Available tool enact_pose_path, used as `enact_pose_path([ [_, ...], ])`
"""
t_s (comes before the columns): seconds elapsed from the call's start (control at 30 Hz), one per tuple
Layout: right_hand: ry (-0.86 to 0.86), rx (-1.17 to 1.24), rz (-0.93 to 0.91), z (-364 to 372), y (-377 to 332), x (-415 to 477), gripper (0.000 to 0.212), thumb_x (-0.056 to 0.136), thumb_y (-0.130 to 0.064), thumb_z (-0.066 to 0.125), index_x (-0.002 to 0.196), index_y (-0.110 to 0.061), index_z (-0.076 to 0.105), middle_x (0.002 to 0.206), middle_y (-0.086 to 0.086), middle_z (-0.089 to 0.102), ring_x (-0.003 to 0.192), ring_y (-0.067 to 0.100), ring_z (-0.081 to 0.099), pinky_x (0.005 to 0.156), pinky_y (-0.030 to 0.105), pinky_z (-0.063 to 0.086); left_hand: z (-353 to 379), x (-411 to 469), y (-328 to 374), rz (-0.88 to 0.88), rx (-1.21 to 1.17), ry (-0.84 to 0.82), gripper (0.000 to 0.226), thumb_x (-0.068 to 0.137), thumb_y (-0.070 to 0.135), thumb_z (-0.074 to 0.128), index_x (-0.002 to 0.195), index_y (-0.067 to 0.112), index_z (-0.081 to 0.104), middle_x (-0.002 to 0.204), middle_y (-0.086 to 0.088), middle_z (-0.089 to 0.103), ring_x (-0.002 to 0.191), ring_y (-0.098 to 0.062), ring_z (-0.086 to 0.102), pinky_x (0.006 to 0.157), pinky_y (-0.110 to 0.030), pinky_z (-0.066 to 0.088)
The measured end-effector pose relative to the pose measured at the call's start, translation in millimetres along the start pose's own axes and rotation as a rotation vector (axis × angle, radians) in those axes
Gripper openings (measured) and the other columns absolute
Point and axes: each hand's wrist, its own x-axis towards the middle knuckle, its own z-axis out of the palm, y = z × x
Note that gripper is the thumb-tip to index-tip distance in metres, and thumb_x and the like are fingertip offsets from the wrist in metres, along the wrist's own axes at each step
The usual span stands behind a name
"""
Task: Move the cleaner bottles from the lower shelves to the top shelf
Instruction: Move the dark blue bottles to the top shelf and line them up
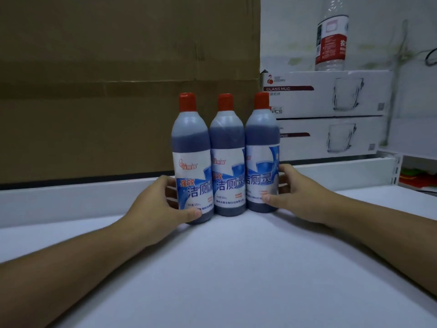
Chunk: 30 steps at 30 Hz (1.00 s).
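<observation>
Big cardboard box [127, 86] fills the back, and the white shelf [224, 268] runs under both my outstretched forearms. Three cleaner bottles [227, 157] stand upright on it, side by side and touching. My left hand [160, 204] cups the left bottle, thumb low across its front; my right hand [295, 195] wraps the right one, I think fingers behind. Both grips pressed on.

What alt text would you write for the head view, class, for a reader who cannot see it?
Two bare hands, left hand and right hand, bracket three upright red-capped cleaner bottles on a white shelf. A cardboard box stands behind them.
</observation>
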Motion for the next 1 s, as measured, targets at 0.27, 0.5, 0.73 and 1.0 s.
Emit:
enact_pose_path([
  [0.27,-0.008,-0.13,-0.076,-30,-16,-23,0.079,0.085,-0.035,0.065,0.148,-0.025,0.019,0.143,0.004,0.047,0.122,0.022,0.05,0.102,0.041,0.043,-24,-7,16,0.051,0.402,-0.095,0.07,0.064,0.05,0.079,0.123,0.021,0.055,0.106,0.005,0.065,0.085,-0.011,0.062,0.072,-0.025,0.05],
  [0.5,0.407,-0.043,-0.487,-47,-16,-124,0.018,0.089,-0.026,0.057,0.098,-0.013,0.066,0.083,0.008,0.067,0.076,0.025,0.063,0.074,0.039,0.056,-44,-141,72,0.443,0.151,0.271,0.015,0.089,0.024,0.059,0.088,0.011,0.066,0.067,0.01,0.064,0.056,-0.001,0.06,0.052,-0.011,0.048],
  [0.73,0.256,-0.357,-0.782,30,80,-273,0.018,0.083,-0.021,0.056,0.073,-0.014,0.068,0.055,-0.001,0.062,0.051,0.019,0.055,0.05,0.026,0.043,44,-316,19,0.346,-0.167,0.01,0.021,0.081,0.025,0.058,0.063,0.015,0.058,0.054,-0.004,0.054,0.046,-0.008,0.049,0.048,-0.02,0.042],
  [1.0,-0.402,-0.611,0.215,137,176,-286,0.052,0.094,-0.049,0.035,0.137,-0.02,0.036,0.136,0.013,0.045,0.116,0.033,0.052,0.092,0.04,0.046,193,-338,-76,-0.966,-0.799,-0.255,0.03,0.088,0.014,0.061,0.112,-0.004,0.06,0.089,-0.017,0.069,0.073,-0.023,0.064,0.067,-0.03,0.053],
])
